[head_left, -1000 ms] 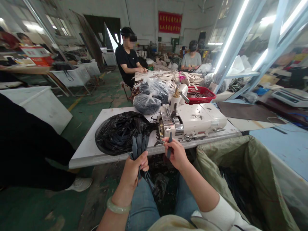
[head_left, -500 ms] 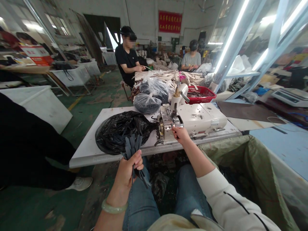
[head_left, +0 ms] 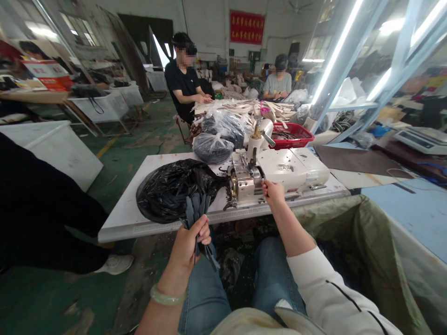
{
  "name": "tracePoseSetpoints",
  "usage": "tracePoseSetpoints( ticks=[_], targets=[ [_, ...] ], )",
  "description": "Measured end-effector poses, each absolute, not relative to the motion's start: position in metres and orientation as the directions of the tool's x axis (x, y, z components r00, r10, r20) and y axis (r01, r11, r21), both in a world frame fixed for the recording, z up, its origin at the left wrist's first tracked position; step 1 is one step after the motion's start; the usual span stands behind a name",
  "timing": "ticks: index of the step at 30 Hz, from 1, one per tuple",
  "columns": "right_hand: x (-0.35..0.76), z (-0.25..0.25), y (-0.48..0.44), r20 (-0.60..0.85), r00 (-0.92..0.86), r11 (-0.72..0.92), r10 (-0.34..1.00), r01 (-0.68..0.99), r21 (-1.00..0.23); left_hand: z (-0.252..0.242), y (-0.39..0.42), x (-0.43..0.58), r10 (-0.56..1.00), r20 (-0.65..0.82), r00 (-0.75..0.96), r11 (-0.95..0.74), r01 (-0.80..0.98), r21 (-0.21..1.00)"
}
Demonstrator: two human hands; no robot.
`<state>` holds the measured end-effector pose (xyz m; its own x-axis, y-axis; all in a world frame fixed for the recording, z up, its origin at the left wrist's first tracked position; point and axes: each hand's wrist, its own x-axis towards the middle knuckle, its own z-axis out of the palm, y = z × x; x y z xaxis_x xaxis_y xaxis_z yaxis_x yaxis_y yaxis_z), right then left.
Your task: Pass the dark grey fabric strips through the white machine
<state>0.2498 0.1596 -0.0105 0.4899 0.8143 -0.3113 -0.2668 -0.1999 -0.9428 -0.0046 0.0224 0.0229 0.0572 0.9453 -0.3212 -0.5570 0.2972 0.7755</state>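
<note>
Your left hand (head_left: 199,235) is wrapped around a bundle of dark strips (head_left: 190,211) — their upper ends fan out near the tabletop's (head_left: 122,204) front edge, before the black bag (head_left: 167,188). Your right hand (head_left: 274,191) is at the white machine (head_left: 289,170), fingers bent beside its metal roller (head_left: 257,180) — whether they grip a strip, I cannot tell.

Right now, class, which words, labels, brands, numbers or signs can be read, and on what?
None reads clearly.
Red rectangular wall banner: two rows of yellow characters, blurred.
Red-and-white box: lettering blurred.
Small red label on the white metal machine: too small.
Pale ruler strip on white table: markings too small.
</note>
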Motion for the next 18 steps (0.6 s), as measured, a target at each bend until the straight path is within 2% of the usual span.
tracePoseSetpoints(
  ticks=[4,6,7,8,10,11,12,14,16,17,18],
  targets=[
    [0.314,-0.026,0.092,-0.215,0.719,-0.178,0.660,-0.129,-0.976,0.020,0.025,-0.003,0.941,-0.330,0.081,0.319,-0.544,0.776],
    [0.362,-0.041,0.047,-0.199,0.801,-0.272,0.565,-0.046,-0.961,0.020,0.027,-0.001,0.940,-0.328,0.090,0.324,-0.530,0.783],
    [0.387,-0.049,0.025,-0.188,0.838,-0.375,0.513,0.022,-0.927,0.020,0.028,0.000,0.940,-0.327,0.098,0.328,-0.523,0.787],
    [0.410,-0.057,0.006,-0.147,0.884,-0.563,0.444,0.148,-0.813,0.020,0.030,0.001,0.940,-0.325,0.105,0.331,-0.516,0.790],
    [0.443,-0.068,-0.019,-0.002,0.929,-0.769,0.370,0.305,-0.562,0.019,0.034,0.007,0.940,-0.319,0.122,0.336,-0.499,0.799],
    [0.450,-0.069,-0.023,0.046,0.918,-0.789,0.395,0.364,-0.494,0.018,0.037,0.011,0.941,-0.312,0.133,0.336,-0.488,0.805],
    [0.449,-0.067,-0.022,0.047,0.892,-0.750,0.450,0.406,-0.522,0.017,0.040,0.016,0.941,-0.305,0.146,0.337,-0.477,0.812],
    [0.424,-0.053,-0.007,-0.055,0.760,-0.533,0.648,0.401,-0.745,0.015,0.047,0.027,0.934,-0.297,0.196,0.355,-0.452,0.819],
    [0.374,-0.032,0.019,-0.164,0.488,-0.270,0.857,0.157,-0.950,0.013,0.052,0.040,0.912,-0.307,0.273,0.400,-0.419,0.815],
    [0.344,-0.022,0.032,-0.159,0.298,-0.173,0.941,0.018,-0.985,0.012,0.055,0.046,0.895,-0.315,0.316,0.426,-0.398,0.812],
    [0.314,-0.013,0.044,-0.161,0.122,-0.148,0.979,-0.107,-0.983,0.011,0.057,0.052,0.879,-0.319,0.354,0.447,-0.377,0.811]
  ],
)
